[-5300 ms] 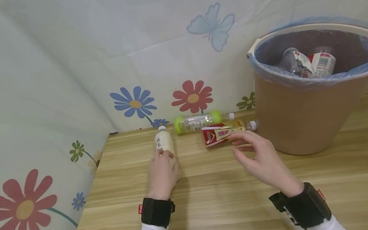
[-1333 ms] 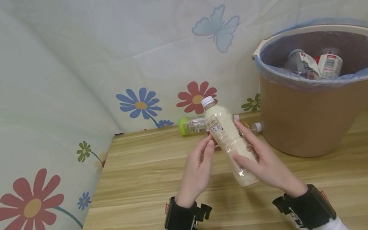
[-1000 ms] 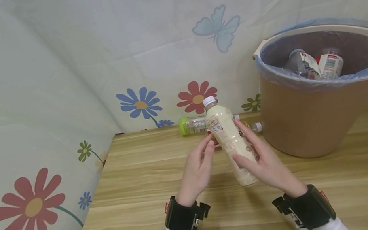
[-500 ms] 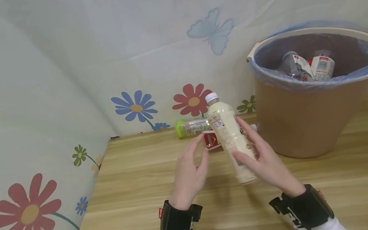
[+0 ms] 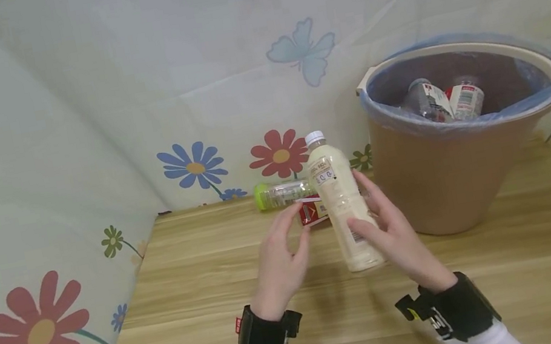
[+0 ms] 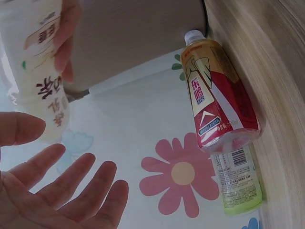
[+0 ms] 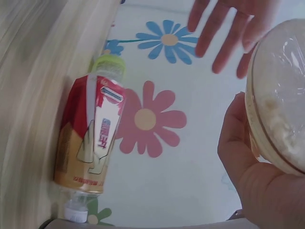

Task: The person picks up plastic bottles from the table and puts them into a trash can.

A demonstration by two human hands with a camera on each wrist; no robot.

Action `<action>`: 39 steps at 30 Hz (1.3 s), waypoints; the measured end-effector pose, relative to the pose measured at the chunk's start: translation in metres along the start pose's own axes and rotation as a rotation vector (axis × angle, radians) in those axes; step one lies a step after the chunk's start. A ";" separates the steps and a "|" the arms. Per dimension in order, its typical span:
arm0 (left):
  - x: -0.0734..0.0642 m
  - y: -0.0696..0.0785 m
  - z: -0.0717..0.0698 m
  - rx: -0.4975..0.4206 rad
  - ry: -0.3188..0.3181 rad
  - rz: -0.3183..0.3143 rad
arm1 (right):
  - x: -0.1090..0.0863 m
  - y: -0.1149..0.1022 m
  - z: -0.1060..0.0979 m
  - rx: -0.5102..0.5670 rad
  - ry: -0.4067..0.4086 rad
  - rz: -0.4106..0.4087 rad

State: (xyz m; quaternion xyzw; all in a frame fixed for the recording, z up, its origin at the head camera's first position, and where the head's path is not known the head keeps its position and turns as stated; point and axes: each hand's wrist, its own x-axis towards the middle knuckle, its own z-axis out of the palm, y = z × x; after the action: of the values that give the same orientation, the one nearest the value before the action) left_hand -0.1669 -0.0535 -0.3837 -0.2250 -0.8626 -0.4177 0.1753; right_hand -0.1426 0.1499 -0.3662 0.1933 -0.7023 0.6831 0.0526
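My right hand (image 5: pixel 396 230) grips a plastic bottle (image 5: pixel 342 203) of cream-coloured drink with a white cap, its thumb across the near side. The bottle leans slightly left, held above the table. To its left, my left hand (image 5: pixel 277 264) has its fingers spread and holds nothing; in the left wrist view a gap shows between these fingers (image 6: pixel 76 176) and the bottle. Behind the held bottle lies a red and gold drink bottle (image 6: pixel 219 95) with a white cap, partly covered in the head view. Beside that, a clear bottle (image 5: pixel 285 193) with a lime-green end lies by the wall.
A brown bin (image 5: pixel 437 180) lined with a blue bag (image 5: pixel 466 123) stands on the right of the wooden table (image 5: pixel 199 333). Inside are a clear bottle (image 5: pixel 425 99) and a red-and-white labelled bottle (image 5: pixel 466 98). A flowered sheet (image 5: pixel 207 36) hangs behind and at left.
The cream-coloured drink bottle, earlier under my left hand at the left of the table, is now in my right hand. My left fingers have drawn away from it over the last second.
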 end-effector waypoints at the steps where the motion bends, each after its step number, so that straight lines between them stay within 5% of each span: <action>1: 0.001 0.001 0.000 0.001 0.000 0.002 | 0.001 -0.004 -0.002 0.010 -0.009 0.005; 8: 0.006 0.003 0.002 0.009 0.011 0.019 | 0.014 -0.048 -0.021 0.157 -0.025 -0.034; 14: 0.008 0.006 0.002 -0.013 0.009 0.025 | 0.036 -0.092 -0.045 0.347 0.031 -0.163; 20: 0.009 0.006 0.003 -0.016 0.010 0.031 | 0.058 -0.119 -0.084 0.310 0.219 -0.200; 30: 0.008 0.002 0.004 -0.007 0.007 0.025 | 0.073 -0.125 -0.146 -0.086 0.543 -0.098; 39: 0.008 0.000 0.003 -0.002 0.006 0.009 | 0.073 -0.129 -0.150 -0.682 0.741 -0.090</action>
State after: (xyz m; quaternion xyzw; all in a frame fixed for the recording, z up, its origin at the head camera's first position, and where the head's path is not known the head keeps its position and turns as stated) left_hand -0.1738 -0.0494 -0.3820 -0.2278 -0.8606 -0.4186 0.1797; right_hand -0.1941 0.2836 -0.2112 -0.0604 -0.8105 0.4346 0.3880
